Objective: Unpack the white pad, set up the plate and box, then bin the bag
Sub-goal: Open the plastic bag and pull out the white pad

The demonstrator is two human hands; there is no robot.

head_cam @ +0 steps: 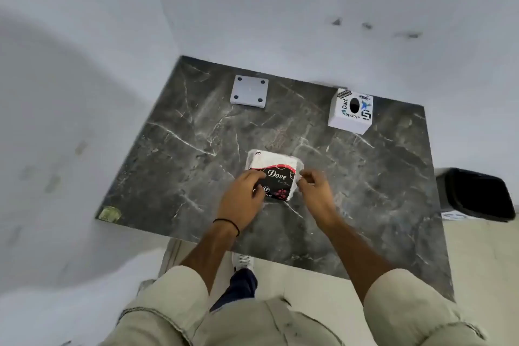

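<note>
- A dark marble counter (pixel 365 177) with pale veins sits in a corner of white walls, seen from above by the person standing at its near edge.
- In the middle of the counter lies a clear bag (pixel 273 174) holding a white pad (pixel 273 161); a black label with "Dove" lettering and red flowers covers the bag's near half.
- The left hand (pixel 243 198) rests on the bag's near left corner, its fingers (pixel 257 175) curled over the black label and gripping it. A thin black band circles that wrist.
- The right hand (pixel 316 191) is at the bag's right edge, its fingers (pixel 304 180) drawn together in a pinch on the clear film there.
- At the far left of the counter lies a square grey plate (pixel 249 90) with four dark dots near its corners, well apart from the bag.
- At the far right stands a white box (pixel 351 111) with stickers and a dark oval opening on top, also well apart from the bag.
- A black bin (pixel 480 195) stands on the floor just past the counter's right edge.
- Beige rolled sleeves, dark trousers and a white shoe show at the near edge of the view.
</note>
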